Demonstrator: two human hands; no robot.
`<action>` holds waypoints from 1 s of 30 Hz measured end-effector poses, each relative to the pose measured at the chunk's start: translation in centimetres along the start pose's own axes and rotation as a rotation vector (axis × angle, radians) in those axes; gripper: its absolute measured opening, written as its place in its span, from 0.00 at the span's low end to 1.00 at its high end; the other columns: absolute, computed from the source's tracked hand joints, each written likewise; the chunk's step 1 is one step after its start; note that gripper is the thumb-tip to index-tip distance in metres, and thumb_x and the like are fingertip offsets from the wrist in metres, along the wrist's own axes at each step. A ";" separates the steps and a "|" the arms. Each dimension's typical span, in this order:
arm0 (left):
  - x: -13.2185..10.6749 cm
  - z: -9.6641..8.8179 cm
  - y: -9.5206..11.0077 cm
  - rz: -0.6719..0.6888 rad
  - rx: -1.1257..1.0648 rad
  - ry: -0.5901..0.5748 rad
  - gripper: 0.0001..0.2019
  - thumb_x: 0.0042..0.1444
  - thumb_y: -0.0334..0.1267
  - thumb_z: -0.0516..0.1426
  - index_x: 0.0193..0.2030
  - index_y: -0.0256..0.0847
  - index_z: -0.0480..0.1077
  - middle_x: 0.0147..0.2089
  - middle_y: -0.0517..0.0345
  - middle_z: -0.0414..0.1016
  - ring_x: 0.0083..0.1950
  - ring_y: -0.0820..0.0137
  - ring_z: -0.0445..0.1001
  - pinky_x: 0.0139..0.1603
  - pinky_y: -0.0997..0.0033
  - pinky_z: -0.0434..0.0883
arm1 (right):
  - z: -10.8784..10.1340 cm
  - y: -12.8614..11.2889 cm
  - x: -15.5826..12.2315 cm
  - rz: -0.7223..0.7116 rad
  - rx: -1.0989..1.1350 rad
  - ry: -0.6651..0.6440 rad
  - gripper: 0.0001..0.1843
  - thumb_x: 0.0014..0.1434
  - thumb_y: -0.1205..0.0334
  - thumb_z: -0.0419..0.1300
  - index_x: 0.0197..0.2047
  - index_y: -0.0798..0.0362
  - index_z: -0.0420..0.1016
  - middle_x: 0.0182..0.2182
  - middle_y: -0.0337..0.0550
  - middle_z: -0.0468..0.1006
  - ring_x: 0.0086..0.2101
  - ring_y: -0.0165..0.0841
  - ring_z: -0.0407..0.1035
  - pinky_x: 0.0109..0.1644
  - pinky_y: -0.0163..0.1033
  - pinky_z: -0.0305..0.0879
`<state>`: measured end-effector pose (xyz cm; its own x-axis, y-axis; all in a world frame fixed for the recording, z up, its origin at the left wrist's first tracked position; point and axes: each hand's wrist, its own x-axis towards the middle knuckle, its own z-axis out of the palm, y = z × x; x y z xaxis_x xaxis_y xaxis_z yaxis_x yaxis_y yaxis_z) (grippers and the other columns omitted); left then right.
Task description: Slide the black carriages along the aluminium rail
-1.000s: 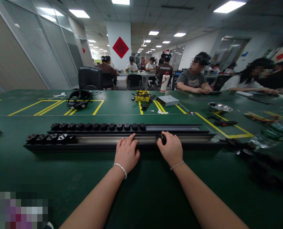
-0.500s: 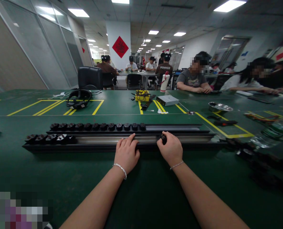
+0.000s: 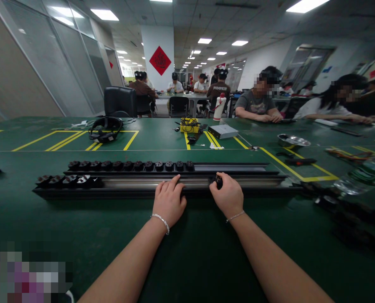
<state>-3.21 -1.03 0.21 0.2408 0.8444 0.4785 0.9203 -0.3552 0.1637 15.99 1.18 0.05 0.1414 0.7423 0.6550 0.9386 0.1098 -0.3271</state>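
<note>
We pinched a mostly hidden black piece (image 3: 219, 182) in our right hand (image 3: 230, 194) | left hand (image 3: 170, 203) lay loose on the rail (image 3: 124, 193) alongside | green table (image 3: 193, 244) beneath, chair (image 3: 120, 102) beyond

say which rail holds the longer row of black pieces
The far rail: its black pieces run past halfway, while the row in the near rail fills only its left end.

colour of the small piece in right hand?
The piece looks mostly black; best in head view.
</note>
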 end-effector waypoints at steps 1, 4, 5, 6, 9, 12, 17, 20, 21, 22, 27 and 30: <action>0.0 0.0 0.0 0.000 0.002 0.000 0.13 0.50 0.36 0.52 0.44 0.44 0.67 0.60 0.57 0.62 0.53 0.64 0.64 0.59 0.57 0.54 | 0.0 0.0 0.0 -0.005 0.001 -0.003 0.18 0.48 0.62 0.51 0.42 0.58 0.70 0.38 0.49 0.76 0.39 0.38 0.69 0.47 0.42 0.62; 0.0 0.0 0.0 0.004 0.007 -0.001 0.13 0.50 0.36 0.52 0.44 0.44 0.67 0.60 0.57 0.62 0.53 0.64 0.64 0.59 0.57 0.54 | 0.0 -0.1 0.0 -0.013 -0.004 0.002 0.18 0.48 0.62 0.51 0.42 0.58 0.70 0.39 0.51 0.76 0.41 0.39 0.68 0.50 0.44 0.59; 0.0 0.0 0.0 0.006 0.008 -0.001 0.13 0.50 0.36 0.52 0.44 0.44 0.67 0.60 0.57 0.62 0.53 0.64 0.65 0.59 0.56 0.54 | 0.0 -0.1 0.0 -0.014 -0.005 0.008 0.17 0.48 0.62 0.51 0.41 0.58 0.70 0.40 0.51 0.76 0.43 0.40 0.68 0.52 0.46 0.57; 0.0 0.0 0.0 0.008 0.007 0.000 0.13 0.50 0.36 0.52 0.44 0.44 0.67 0.60 0.57 0.62 0.53 0.64 0.64 0.59 0.56 0.54 | 0.1 -0.1 -0.1 -0.014 -0.005 0.014 0.17 0.49 0.62 0.51 0.42 0.58 0.70 0.40 0.52 0.75 0.45 0.41 0.67 0.54 0.48 0.55; 0.0 0.0 0.0 0.010 0.002 0.003 0.13 0.50 0.36 0.52 0.44 0.44 0.67 0.60 0.56 0.62 0.53 0.64 0.64 0.59 0.56 0.54 | 0.2 -0.1 -0.2 -0.011 0.001 0.017 0.18 0.49 0.62 0.50 0.42 0.58 0.70 0.41 0.52 0.75 0.47 0.41 0.66 0.57 0.50 0.51; 0.0 -0.1 0.1 0.007 -0.002 0.000 0.13 0.50 0.36 0.52 0.44 0.44 0.67 0.60 0.57 0.62 0.53 0.64 0.64 0.59 0.56 0.54 | 0.2 -0.1 -0.2 0.002 0.004 -0.003 0.18 0.49 0.62 0.50 0.43 0.58 0.70 0.41 0.52 0.76 0.46 0.40 0.67 0.57 0.50 0.50; 0.0 -0.1 0.1 -0.003 -0.007 -0.007 0.13 0.50 0.36 0.52 0.44 0.45 0.67 0.60 0.56 0.61 0.54 0.64 0.64 0.60 0.56 0.53 | -0.1 -0.3 -0.1 0.002 0.007 -0.013 0.18 0.49 0.62 0.50 0.42 0.58 0.70 0.41 0.50 0.76 0.45 0.39 0.67 0.58 0.50 0.49; 0.0 -0.1 0.1 -0.009 -0.015 -0.007 0.13 0.50 0.35 0.52 0.44 0.45 0.67 0.60 0.56 0.61 0.54 0.64 0.64 0.60 0.56 0.53 | -0.1 -0.3 0.0 0.012 0.002 -0.017 0.17 0.49 0.62 0.51 0.42 0.58 0.70 0.41 0.50 0.76 0.44 0.39 0.67 0.57 0.50 0.50; 0.0 -0.1 0.1 -0.008 -0.017 -0.006 0.13 0.50 0.35 0.52 0.44 0.45 0.67 0.60 0.56 0.61 0.54 0.64 0.64 0.60 0.56 0.53 | -0.1 -0.3 0.0 0.013 0.002 -0.016 0.17 0.49 0.62 0.51 0.42 0.58 0.70 0.41 0.50 0.76 0.44 0.39 0.68 0.57 0.49 0.50; 0.0 -0.1 0.1 -0.007 -0.019 -0.004 0.13 0.50 0.35 0.52 0.44 0.45 0.67 0.60 0.56 0.61 0.54 0.64 0.64 0.60 0.56 0.53 | -0.1 -0.2 0.0 0.013 0.003 -0.015 0.17 0.49 0.62 0.51 0.42 0.58 0.70 0.41 0.50 0.76 0.44 0.39 0.68 0.57 0.49 0.51; 0.0 -0.2 0.1 -0.011 -0.024 -0.007 0.13 0.50 0.35 0.52 0.44 0.45 0.68 0.60 0.56 0.62 0.54 0.63 0.64 0.60 0.56 0.54 | 0.1 0.2 0.0 0.001 -0.002 -0.022 0.17 0.49 0.63 0.51 0.43 0.57 0.69 0.40 0.49 0.76 0.41 0.38 0.68 0.54 0.47 0.54; 0.0 -0.2 0.1 -0.006 -0.020 -0.008 0.13 0.51 0.35 0.51 0.44 0.45 0.68 0.60 0.57 0.62 0.54 0.64 0.64 0.60 0.56 0.53 | 0.1 0.3 0.1 -0.006 -0.014 -0.023 0.17 0.48 0.63 0.51 0.42 0.57 0.69 0.39 0.49 0.76 0.40 0.38 0.68 0.53 0.46 0.55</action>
<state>-3.15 -1.14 0.43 0.2377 0.8497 0.4707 0.9156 -0.3578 0.1836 16.22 1.34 -0.06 0.1286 0.7563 0.6414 0.9438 0.1052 -0.3133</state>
